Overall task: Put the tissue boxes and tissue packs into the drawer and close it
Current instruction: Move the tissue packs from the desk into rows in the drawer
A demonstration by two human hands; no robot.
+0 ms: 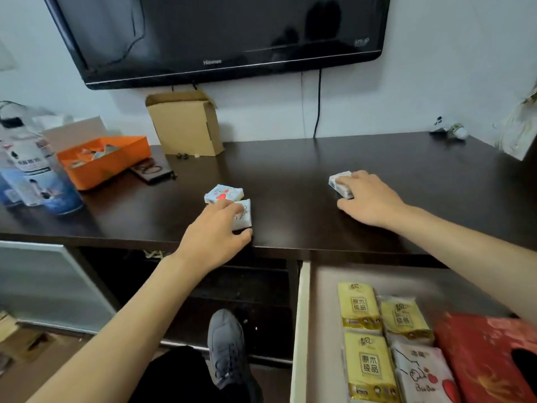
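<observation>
On the dark desk top (290, 181) my left hand (215, 237) closes its fingers around a small white tissue pack (244, 218) near the front edge. A second small pack (222, 193), blue with a red heart, lies just behind it, touching. Further right, my right hand (369, 199) lies over another small pack (338, 181), fingers on top of it. Below at the right the drawer (300, 330) stands pulled open. It holds three yellow tissue packs (360, 305), a white pack with hearts (424, 373) and a red tissue box (491, 356).
An orange tray (107, 164) with small items, a blue-white container (32, 175) and a black flat device (154, 171) sit at the desk's left. A cardboard box (186, 126) leans on the wall under the television (220, 39). My shoe (226, 350) is below.
</observation>
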